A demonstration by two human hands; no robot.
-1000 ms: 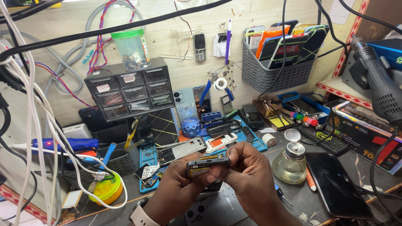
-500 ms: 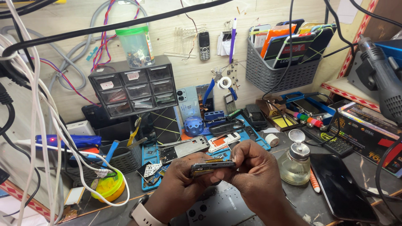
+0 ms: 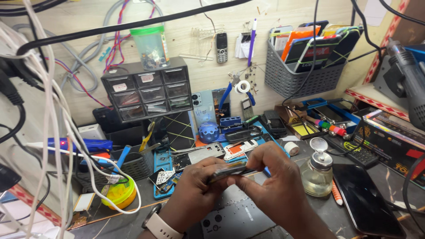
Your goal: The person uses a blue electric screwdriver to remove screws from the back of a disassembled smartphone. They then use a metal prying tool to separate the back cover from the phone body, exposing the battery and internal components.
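Observation:
A slim phone (image 3: 230,170) is held edge-on between both hands above a grey work mat (image 3: 241,217). My left hand (image 3: 195,190) grips its left end, a white watch on that wrist. My right hand (image 3: 274,177) pinches the right end from above, fingers curled over the edge. The phone's face is hidden from view.
A glass dispenser bottle (image 3: 318,172) stands just right of my hands, a black phone (image 3: 365,201) lies beyond it. Behind are a small parts drawer cabinet (image 3: 148,90), loose phone parts, a grey wall basket (image 3: 305,66) and a yellow tub (image 3: 117,194). White cables (image 3: 57,132) hang at left.
Both hands with the phone have shifted slightly right and down; the grip looks the same.

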